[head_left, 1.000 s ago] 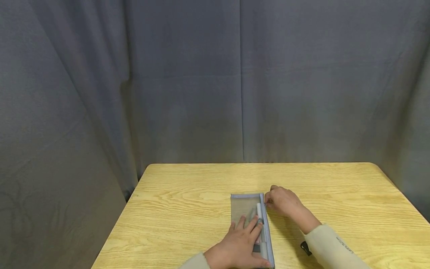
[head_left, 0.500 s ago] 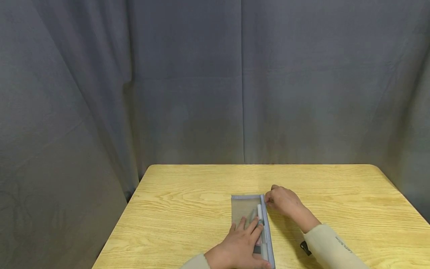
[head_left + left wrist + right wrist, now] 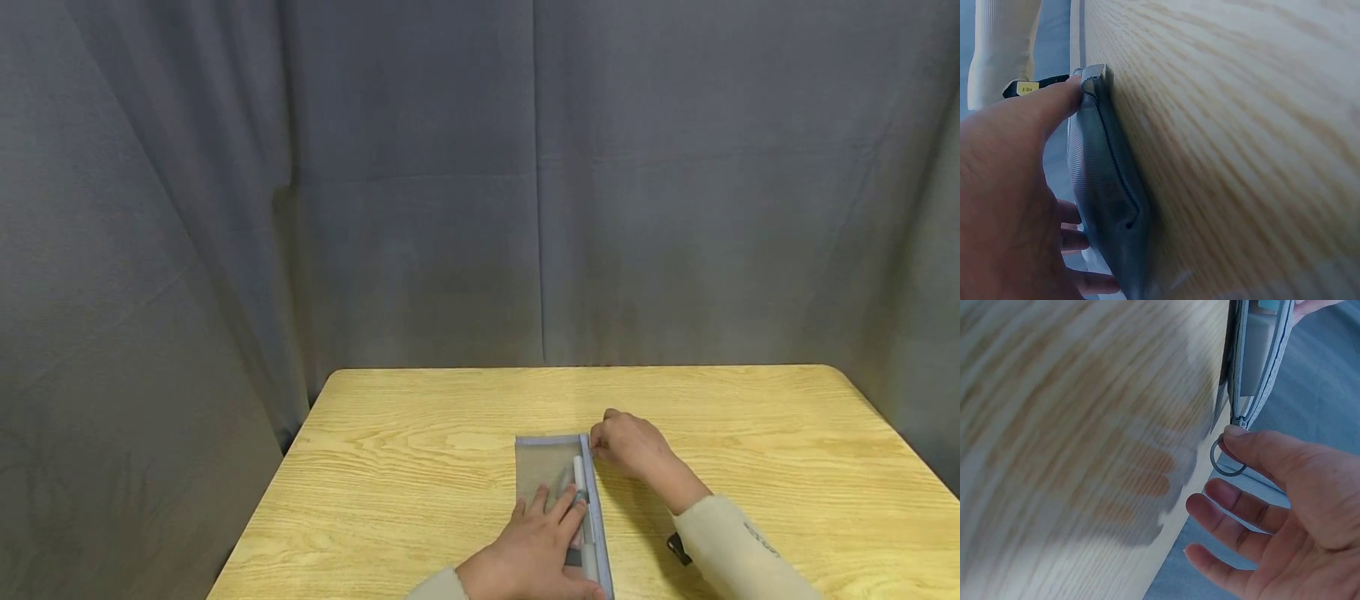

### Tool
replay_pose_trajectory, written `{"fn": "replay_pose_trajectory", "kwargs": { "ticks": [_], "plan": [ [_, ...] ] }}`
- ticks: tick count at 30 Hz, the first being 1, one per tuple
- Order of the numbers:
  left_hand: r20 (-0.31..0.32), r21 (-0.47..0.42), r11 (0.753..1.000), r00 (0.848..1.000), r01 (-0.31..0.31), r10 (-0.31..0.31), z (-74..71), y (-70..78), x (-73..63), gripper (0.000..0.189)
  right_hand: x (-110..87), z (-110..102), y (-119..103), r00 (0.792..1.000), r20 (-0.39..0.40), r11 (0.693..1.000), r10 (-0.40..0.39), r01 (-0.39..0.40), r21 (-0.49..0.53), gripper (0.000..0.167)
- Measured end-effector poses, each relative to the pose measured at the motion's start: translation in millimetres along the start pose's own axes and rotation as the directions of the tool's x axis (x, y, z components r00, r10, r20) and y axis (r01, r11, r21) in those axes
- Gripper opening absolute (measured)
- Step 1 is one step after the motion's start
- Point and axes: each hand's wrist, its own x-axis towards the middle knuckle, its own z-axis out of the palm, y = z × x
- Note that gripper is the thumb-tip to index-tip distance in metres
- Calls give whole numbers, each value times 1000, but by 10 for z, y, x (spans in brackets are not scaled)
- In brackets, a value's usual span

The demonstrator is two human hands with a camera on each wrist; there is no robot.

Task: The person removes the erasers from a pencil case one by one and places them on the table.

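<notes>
Zip ring pinched, pouch (image 3: 538, 462) flat on the bench (image 3: 360, 483)
Your left hand (image 3: 528, 546) lies spread across the pouch; your right hand (image 3: 637, 450) pinches the zip ring (image 3: 1212, 460) at its far end. The zip gapes (a white item (image 3: 1259, 356) shows inside), so closing it seems the step: press down, then draw the ring steadily towards you.

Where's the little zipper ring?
The round grey ring is right of centre in the right wrist view, at the zipper slider of the grey see-through pouch, pinched by the right hand.
</notes>
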Motion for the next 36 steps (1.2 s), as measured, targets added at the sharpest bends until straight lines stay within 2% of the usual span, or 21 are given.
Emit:
{"fn": "replay_pose_trajectory", "kwargs": {
  "ticks": [16,27,36],
  "plan": [
    [-5,0,1000,1000,-3,3,-18,9,0,100,58,-8,14,999,38,1000,31,-30,-7,9],
    [-3,-5,1000,1000,0,0,-5,7,-6,100,69,11,31,999,28,999,38,-38,10,8],
    [-10,24,1000,1000,-2,2,1,7,-2,100,93,12,29,995,68,997,76,-76,2,6]
  ]
}}
